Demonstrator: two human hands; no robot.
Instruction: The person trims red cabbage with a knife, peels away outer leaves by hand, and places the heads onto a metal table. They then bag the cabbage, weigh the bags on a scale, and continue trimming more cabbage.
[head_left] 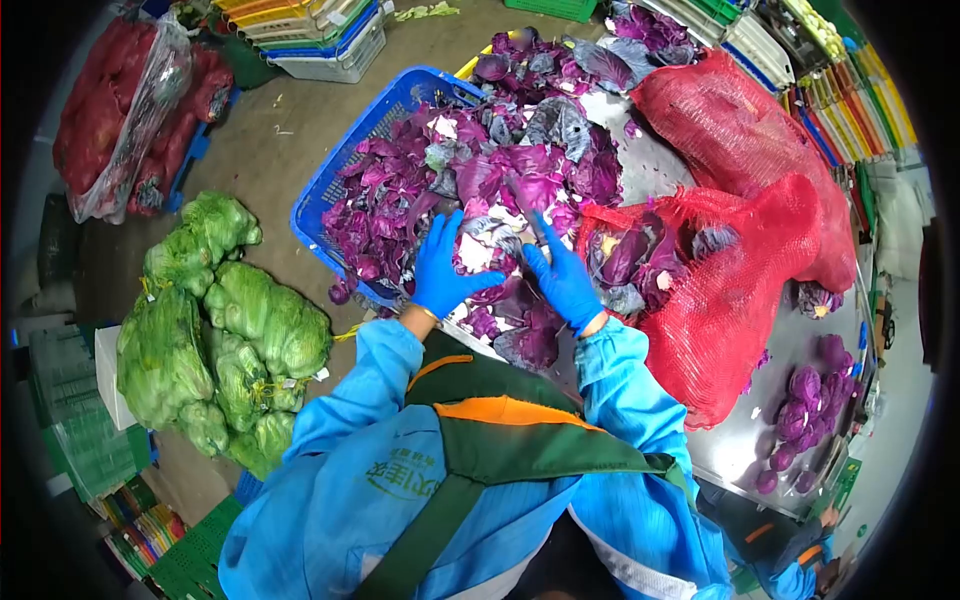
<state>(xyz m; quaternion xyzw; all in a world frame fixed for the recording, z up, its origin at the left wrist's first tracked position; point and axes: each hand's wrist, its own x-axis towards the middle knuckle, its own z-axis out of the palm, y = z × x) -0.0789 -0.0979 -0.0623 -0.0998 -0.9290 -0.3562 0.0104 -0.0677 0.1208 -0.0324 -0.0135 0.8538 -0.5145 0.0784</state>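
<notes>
At nine o'clock, on the floor, lie netted green cabbages [230, 330], well apart from the work. Just right of them, a blue plastic crate [345, 165] sits at the tabletop's edge, heaped with loose red cabbage leaves [500, 170] that spill over onto the steel tabletop [740, 440].

The left hand [440, 268], in a blue glove, lies on the heap with its fingers released and splayed flat, pointing to twelve o'clock and touching the leaves near the crate's near rim. The right hand [565, 282], also gloved, rests on the leaves just beside it, pointing to eleven o'clock. Whether its fingers pinch a leaf cannot be told.

The leaves look light, thin and waxy (likely slippery against rubber gloves) and easily torn, so scooping under a bunch or gripping the thick ribs would probably hold best.

At three o'clock a red mesh sack [730, 290] gapes open, showing cabbage inside. Trimmed red cabbage heads [805, 385] stand at four o'clock.
</notes>
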